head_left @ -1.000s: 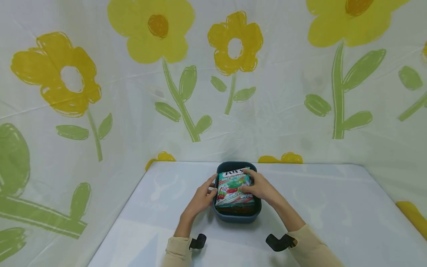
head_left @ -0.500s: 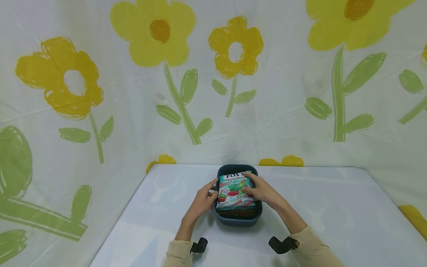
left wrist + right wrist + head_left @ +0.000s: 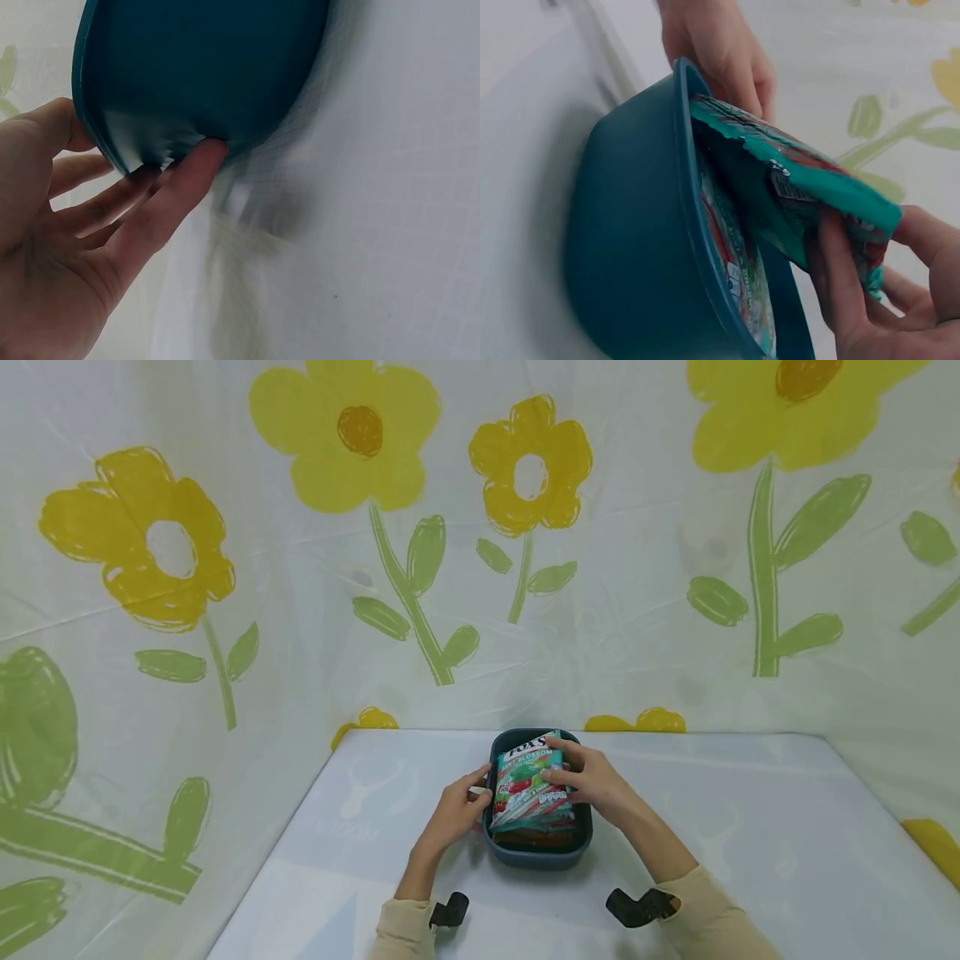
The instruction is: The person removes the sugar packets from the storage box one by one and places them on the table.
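A dark teal plastic container (image 3: 536,860) stands on the table, holding a green and red bag of candy (image 3: 525,785) marked FOX'S. With thumb and fingers, my right hand (image 3: 600,781) grips one edge of that bag. In the right wrist view the candy bag (image 3: 802,169) is tilted up out of the container (image 3: 630,225), and another patterned wrapper (image 3: 739,277) lies beneath it. My left hand (image 3: 455,806) rests its fingers on the container's left side; in the left wrist view the left hand (image 3: 82,247) touches the outer wall (image 3: 187,75) with fairly straight fingers.
The white table (image 3: 720,827) extends around the container, its far edge just behind it. A white curtain (image 3: 622,635) printed with yellow flowers hangs at the back and sides. Black curved pieces (image 3: 641,907) sit at both wrists beside beige sleeves (image 3: 405,927).
The right hand has lifted the candy bag's right and far edge, so the bag now lies turned and tilted in the container. The left hand stays at the container's left side.
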A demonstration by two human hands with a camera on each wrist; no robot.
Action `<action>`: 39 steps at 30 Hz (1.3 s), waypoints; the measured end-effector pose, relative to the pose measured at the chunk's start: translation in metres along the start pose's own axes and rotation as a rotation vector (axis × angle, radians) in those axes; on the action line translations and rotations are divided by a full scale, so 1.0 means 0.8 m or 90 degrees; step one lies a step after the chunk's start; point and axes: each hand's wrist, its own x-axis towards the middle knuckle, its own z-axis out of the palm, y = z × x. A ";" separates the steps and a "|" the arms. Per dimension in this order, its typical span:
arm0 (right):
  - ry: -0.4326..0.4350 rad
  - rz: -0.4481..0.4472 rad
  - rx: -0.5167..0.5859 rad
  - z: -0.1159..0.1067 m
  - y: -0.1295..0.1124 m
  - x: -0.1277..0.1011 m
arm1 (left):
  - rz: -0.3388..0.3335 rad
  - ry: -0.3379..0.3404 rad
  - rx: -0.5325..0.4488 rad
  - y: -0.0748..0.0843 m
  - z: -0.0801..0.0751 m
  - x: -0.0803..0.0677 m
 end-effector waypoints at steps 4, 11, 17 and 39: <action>-0.014 -0.012 0.022 -0.004 0.000 -0.001 | 0.006 0.010 -0.002 0.002 0.000 0.000; -0.007 -0.037 0.050 -0.016 0.002 -0.006 | 0.018 0.007 -0.008 0.000 0.000 0.001; -0.010 -0.048 0.095 -0.028 0.006 -0.010 | 0.006 0.001 -0.008 -0.001 0.000 0.000; 0.021 -0.052 0.161 -0.088 0.034 -0.035 | -0.001 -0.001 -0.038 -0.001 0.001 0.000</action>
